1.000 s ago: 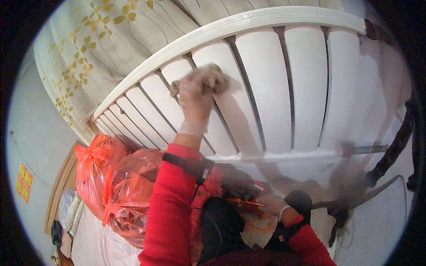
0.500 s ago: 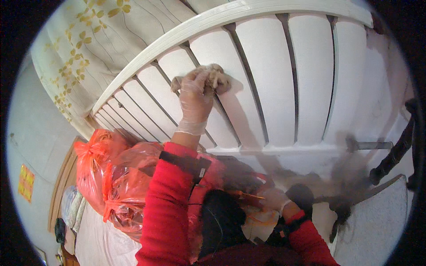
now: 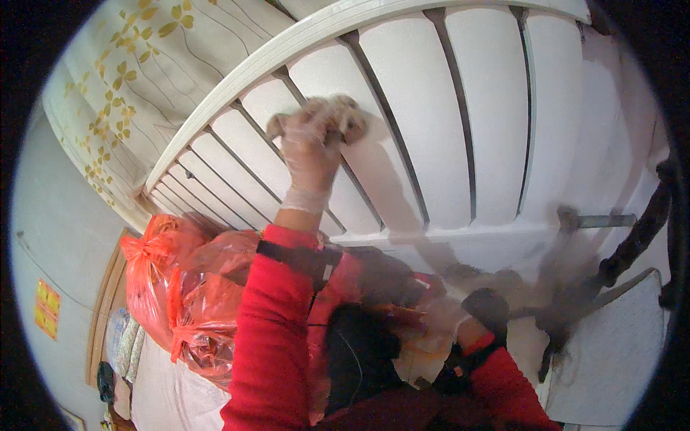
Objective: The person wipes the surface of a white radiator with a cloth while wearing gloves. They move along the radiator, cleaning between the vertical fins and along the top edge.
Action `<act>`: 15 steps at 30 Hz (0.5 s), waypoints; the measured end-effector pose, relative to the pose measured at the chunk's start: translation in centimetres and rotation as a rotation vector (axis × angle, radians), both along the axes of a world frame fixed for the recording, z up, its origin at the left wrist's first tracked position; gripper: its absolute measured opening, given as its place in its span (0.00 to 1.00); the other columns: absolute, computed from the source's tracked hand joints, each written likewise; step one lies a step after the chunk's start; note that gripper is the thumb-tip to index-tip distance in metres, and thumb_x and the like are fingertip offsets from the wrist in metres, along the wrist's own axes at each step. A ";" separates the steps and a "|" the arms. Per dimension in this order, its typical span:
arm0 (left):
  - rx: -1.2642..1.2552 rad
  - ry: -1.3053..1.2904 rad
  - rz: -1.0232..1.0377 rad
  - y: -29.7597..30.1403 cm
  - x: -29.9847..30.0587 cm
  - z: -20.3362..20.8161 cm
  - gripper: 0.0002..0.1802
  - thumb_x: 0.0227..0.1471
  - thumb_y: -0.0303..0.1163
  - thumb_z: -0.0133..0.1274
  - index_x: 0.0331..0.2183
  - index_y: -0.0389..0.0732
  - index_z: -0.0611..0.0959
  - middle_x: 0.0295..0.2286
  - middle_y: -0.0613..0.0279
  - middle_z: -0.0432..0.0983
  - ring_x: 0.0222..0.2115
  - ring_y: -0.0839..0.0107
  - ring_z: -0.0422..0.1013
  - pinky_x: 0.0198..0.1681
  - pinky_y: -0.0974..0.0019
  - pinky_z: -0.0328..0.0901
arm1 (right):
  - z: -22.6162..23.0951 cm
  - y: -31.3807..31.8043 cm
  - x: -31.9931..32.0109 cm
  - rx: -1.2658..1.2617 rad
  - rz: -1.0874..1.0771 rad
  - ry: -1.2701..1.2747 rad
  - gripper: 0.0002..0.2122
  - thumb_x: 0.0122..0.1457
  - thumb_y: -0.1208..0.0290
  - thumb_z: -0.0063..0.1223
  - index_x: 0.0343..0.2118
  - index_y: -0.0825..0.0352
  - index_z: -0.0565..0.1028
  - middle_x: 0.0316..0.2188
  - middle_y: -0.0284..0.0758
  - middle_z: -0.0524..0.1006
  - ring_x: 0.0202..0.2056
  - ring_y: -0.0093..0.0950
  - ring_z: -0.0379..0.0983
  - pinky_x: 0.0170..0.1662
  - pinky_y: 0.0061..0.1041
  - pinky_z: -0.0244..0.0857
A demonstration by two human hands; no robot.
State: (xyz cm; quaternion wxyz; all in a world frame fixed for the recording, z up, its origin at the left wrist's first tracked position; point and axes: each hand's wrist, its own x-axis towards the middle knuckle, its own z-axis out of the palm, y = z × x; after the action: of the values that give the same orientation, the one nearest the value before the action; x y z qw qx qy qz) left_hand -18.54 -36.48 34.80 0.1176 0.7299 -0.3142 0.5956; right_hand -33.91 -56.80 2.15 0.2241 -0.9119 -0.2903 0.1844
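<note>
My left hand [image 3: 310, 154], in a thin clear glove, presses a crumpled grey-beige rag [image 3: 346, 121] against the upper part of a white slatted headboard [image 3: 413, 108]. Its fingers are closed on the rag and slightly blurred. Low in front of my body is my right hand [image 3: 445, 316], also gloved and smeared by motion. Its fingers cannot be made out. Something thin and orange lies close beside it, too blurred to name.
Tied red plastic bags [image 3: 172, 266], stuffed full, stand to the left below the headboard. A patterned curtain [image 3: 118, 86] hangs behind its upper left. At right are a dark pole-like frame [image 3: 636, 237] and a light grey panel [image 3: 611, 352].
The view has shifted slightly. My left hand stays on the slats with the rag and is more blurred. My right hand is also more smeared, still low in front of me.
</note>
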 end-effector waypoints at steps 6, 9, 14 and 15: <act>0.157 0.131 -0.021 -0.1 -0.9 -1.4 0.28 0.36 0.22 0.65 0.44 0.47 0.82 0.43 0.55 0.76 0.44 0.52 0.73 0.51 0.50 0.68 | 1.2 0.0 -0.1 0.135 -0.024 0.012 0.17 0.62 0.59 0.52 0.50 0.61 0.78 0.42 0.44 0.80 0.47 0.45 0.76 0.50 0.47 0.70; -0.030 -0.015 0.071 -1.3 0.9 4.2 0.18 0.40 0.24 0.62 0.39 0.44 0.85 0.36 0.52 0.79 0.41 0.51 0.74 0.46 0.51 0.67 | 2.7 0.1 -1.4 0.056 -0.185 0.038 0.17 0.63 0.61 0.51 0.52 0.59 0.77 0.43 0.44 0.80 0.47 0.45 0.76 0.49 0.47 0.70; 0.034 -0.192 0.023 -3.2 1.4 6.1 0.23 0.36 0.25 0.64 0.41 0.44 0.86 0.40 0.51 0.77 0.43 0.50 0.72 0.46 0.52 0.68 | 3.0 0.2 -1.8 0.015 -0.218 -0.014 0.17 0.64 0.61 0.49 0.55 0.55 0.75 0.43 0.44 0.79 0.45 0.46 0.76 0.49 0.47 0.70; 0.093 -0.181 0.064 -3.4 1.1 5.0 0.24 0.35 0.25 0.64 0.41 0.45 0.85 0.41 0.52 0.76 0.44 0.51 0.71 0.46 0.52 0.68 | 2.7 0.1 -1.4 0.017 -0.183 -0.040 0.18 0.63 0.61 0.49 0.55 0.55 0.75 0.42 0.44 0.79 0.45 0.46 0.76 0.49 0.47 0.70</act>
State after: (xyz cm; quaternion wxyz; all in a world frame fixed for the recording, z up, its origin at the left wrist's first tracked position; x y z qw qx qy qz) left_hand -17.46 -39.89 39.80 0.0355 0.6873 -0.3276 0.6474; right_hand -35.34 -56.70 4.81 0.2417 -0.9362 -0.2117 0.1424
